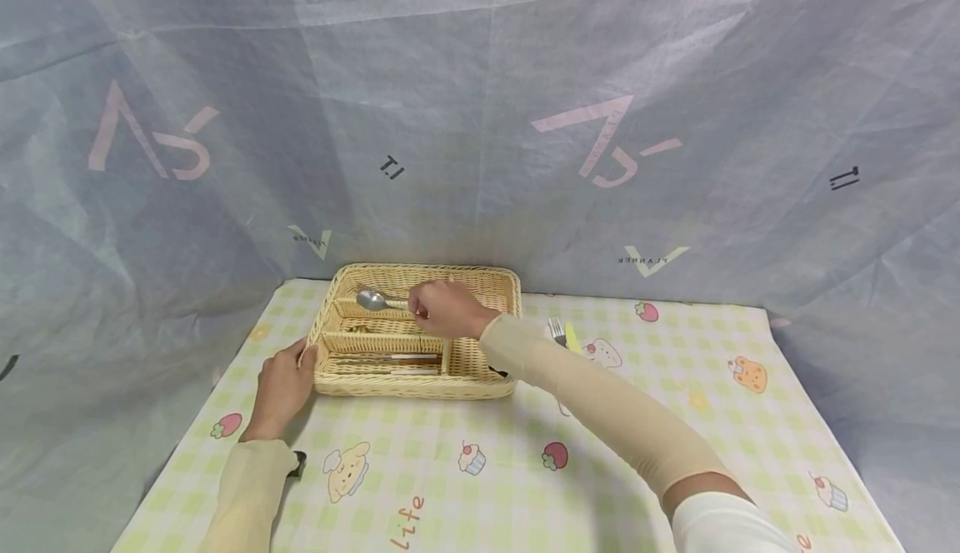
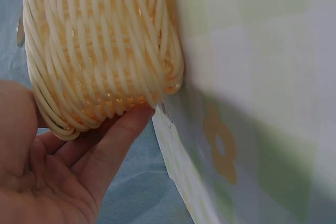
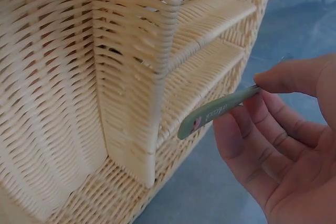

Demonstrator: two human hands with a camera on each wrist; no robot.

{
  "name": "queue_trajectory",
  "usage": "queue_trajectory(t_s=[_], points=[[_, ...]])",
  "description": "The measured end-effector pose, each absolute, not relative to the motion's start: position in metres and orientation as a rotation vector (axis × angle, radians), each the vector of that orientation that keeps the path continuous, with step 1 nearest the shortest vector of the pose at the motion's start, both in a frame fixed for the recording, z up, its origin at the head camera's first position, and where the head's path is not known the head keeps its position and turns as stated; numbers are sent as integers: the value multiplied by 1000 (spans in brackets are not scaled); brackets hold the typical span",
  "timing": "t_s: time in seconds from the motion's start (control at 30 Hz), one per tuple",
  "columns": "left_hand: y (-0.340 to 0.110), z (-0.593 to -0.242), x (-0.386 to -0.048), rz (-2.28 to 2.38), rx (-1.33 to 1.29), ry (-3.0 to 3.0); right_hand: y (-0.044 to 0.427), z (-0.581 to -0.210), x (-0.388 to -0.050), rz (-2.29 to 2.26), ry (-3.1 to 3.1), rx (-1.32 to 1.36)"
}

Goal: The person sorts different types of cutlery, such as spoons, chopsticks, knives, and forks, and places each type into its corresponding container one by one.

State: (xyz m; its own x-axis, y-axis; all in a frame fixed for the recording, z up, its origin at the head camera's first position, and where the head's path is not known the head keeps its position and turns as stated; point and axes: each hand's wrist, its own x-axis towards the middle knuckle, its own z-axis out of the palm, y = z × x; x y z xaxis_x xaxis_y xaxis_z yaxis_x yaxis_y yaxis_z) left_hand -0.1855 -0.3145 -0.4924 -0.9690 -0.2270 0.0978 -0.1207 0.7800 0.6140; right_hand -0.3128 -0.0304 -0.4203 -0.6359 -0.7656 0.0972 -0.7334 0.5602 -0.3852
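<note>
A spoon (image 1: 371, 300) with a metal bowl is in my right hand (image 1: 450, 307), held above the back part of a wicker cutlery basket (image 1: 420, 386). In the right wrist view, thumb and fingers pinch the spoon near the start of its green handle (image 3: 215, 113), whose end points toward the basket dividers. My left hand (image 1: 283, 386) holds the basket at its left front corner. In the left wrist view its fingers lie along the outside of the woven wall (image 2: 100, 45), with the thumb on the other side of the corner.
Thin utensils with white handles (image 1: 415, 358) lie in the basket's front compartment. Right of the basket, a fork (image 1: 557, 331) lies beside a yellow strip-like item (image 1: 572, 338) on the checked tablecloth (image 1: 630, 470). A grey curtain (image 1: 465, 120) hangs behind.
</note>
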Motion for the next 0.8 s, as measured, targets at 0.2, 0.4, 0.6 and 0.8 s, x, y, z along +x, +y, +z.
queue_trajectory(t_s=[0.2, 0.4, 0.6, 0.8], points=[[-315, -493, -186, -946, 275, -2810, -52, -424, -319, -590, 2651, -1323], [-315, -494, -186, -947, 287, -2809, -72, -427, -326, -532, 2625, -1316], [-316, -494, -187, -961, 277, -2806, -86, -431, -335, -477, 2608, -1304], [-316, -494, -187, -953, 280, -2792, -96, -435, -340, -412, 2622, -1293]])
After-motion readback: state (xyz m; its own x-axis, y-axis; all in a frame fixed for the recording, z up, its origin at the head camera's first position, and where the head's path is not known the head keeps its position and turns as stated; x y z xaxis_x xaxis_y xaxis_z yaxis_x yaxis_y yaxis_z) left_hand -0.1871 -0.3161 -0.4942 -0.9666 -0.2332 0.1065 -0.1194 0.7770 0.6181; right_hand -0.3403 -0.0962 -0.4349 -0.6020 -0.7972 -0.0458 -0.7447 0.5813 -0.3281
